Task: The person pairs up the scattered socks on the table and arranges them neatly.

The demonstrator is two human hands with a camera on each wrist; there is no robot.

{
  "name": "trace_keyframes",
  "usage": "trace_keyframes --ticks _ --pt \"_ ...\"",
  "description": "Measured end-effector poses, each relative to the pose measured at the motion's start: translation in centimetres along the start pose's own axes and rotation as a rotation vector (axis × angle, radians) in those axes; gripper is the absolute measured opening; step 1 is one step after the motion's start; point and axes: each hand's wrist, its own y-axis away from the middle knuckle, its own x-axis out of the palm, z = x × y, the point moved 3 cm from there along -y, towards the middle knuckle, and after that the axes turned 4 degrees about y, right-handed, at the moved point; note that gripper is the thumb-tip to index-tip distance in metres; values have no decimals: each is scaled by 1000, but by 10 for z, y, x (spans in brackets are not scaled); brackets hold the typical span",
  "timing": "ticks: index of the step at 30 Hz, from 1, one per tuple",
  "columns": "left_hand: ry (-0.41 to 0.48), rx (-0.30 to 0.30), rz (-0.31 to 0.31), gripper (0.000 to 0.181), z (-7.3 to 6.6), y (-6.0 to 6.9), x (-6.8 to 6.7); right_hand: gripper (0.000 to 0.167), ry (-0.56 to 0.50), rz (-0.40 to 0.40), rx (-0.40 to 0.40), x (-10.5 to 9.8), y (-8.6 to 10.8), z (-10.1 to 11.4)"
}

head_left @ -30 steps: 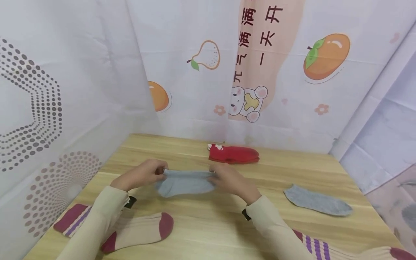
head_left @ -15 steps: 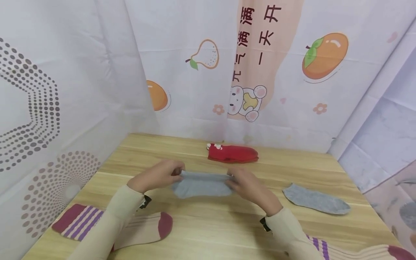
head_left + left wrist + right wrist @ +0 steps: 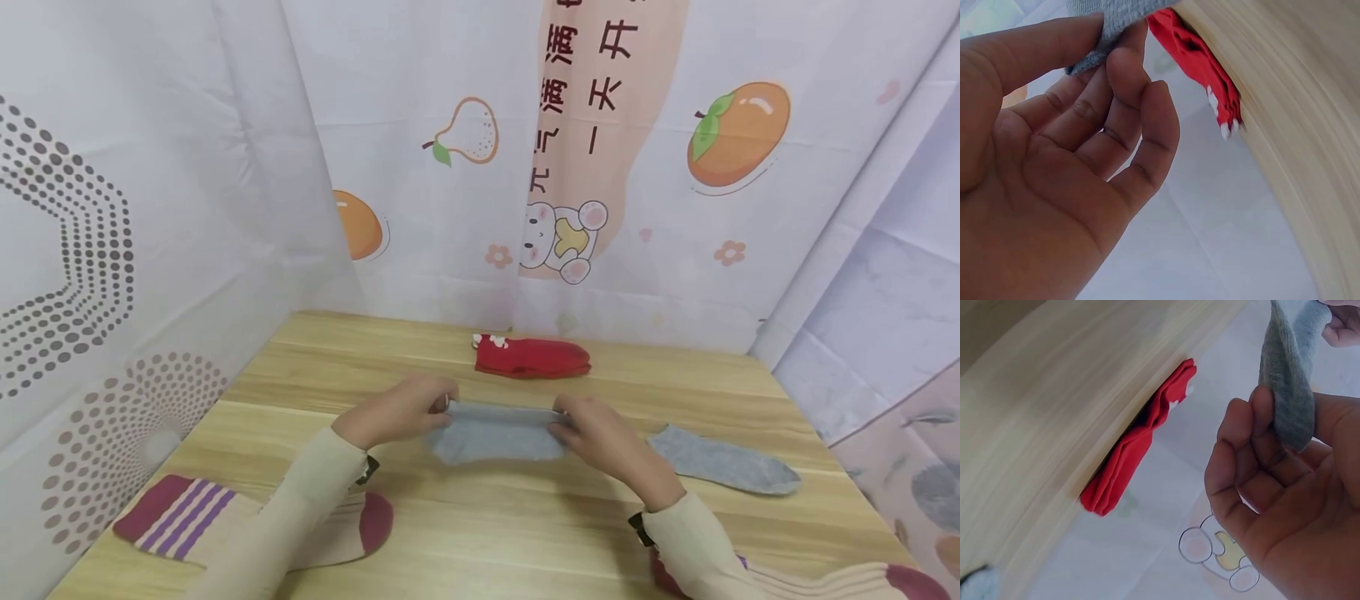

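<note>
**A gray sock (image 3: 498, 435) is hanging over the wooden table (image 3: 480, 533)**

The left hand (image 3: 408, 408) is pinching one end of the gray sock. Its thumb and first finger are squeezing the cloth, and its other fingers are curling loosely. The right hand (image 3: 603, 437) is pinching the other end between its thumb and fingers. The sock is reaching from hand to hand, with its top edge making a nearly straight line.

A flat gray sock (image 3: 723, 460) is lying on the table, near the right hand. A red bundle (image 3: 532, 358) with white bits on one end is lying behind the hands, close to the back edge.

A striped sock (image 3: 176, 517) is lying at the front left. The left sleeve (image 3: 288, 508) is covering its middle. Another cream sock (image 3: 832, 579) with a dark red toe is lying at the front right, and the right sleeve (image 3: 693, 537) is hiding part of it. Behind the table, a white curtain (image 3: 412, 67) is showing fruit pictures.
</note>
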Motion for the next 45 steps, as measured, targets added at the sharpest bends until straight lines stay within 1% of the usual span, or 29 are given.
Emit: trace_keyframes --ticks 6,9,11,14,16,19,20,23,26,27,30,35,39,42,45 --pt "-23 40 20 12 -8 -15 11 12 10 28 17 -6 11 -13" --pt "-36 36 21 12 -12 -24 14 15 18 26 23 -10 13 -19" --pt "-40 22 24 12 -15 -31 14 18 20 27 32 -13 14 -22" --pt "-38 12 34 11 -18 -38 15 21 14 44 50 -17 16 -24" --pt "-34 12 47 11 -18 -42 17 21 13 62 56 -17 16 -25" --pt "-33 15 57 9 -14 -45 23 21 23 81 49 -16 16 -27" --pt "-44 14 56 8 -13 -46 26 22 29 85 44 -15 15 -28" --pt "-54 5 82 9 -8 -49 37 23 51 89 24 -11 15 -31" --pt "-59 -11 125 12 -7 -49 48 22 68 109 16 -7 17 -32" --pt "-50 -18 140 12 -7 -49 51 22 71 117 16 -6 18 -31" --pt "-50 -41 159 10 -6 -49 58 22 64 150 32 -3 20 -30" --pt "-82 -36 146 14 -4 -52 66 21 64 183 70 -1 22 -31" --pt "-122 -10 131 17 -5 -54 72 18 89 210 93 0 24 -35" --pt "-141 -19 127 15 -7 -54 75 16 86 226 110 0 26 -38" --pt "-158 -49 125 13 -9 -53 75 16 74 240 116 0 27 -40"
